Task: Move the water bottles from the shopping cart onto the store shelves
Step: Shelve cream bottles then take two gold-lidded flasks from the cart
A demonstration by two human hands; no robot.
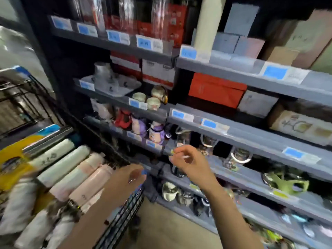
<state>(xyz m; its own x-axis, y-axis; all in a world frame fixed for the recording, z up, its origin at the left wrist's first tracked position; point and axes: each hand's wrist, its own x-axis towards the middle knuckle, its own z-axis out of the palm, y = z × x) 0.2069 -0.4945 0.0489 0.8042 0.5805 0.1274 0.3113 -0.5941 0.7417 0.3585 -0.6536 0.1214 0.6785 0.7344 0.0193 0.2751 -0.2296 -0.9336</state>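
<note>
Both arms reach forward; left hand (125, 178) knuckles-up, right hand (188, 160) raised, fingers loosely curled, grip empty.

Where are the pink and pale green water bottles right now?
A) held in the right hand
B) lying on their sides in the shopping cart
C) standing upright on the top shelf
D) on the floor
B: the water bottles lie side by side on their sides inside the wire shopping cart, while the right hand is raised toward the shelves holding no bottle.
</note>
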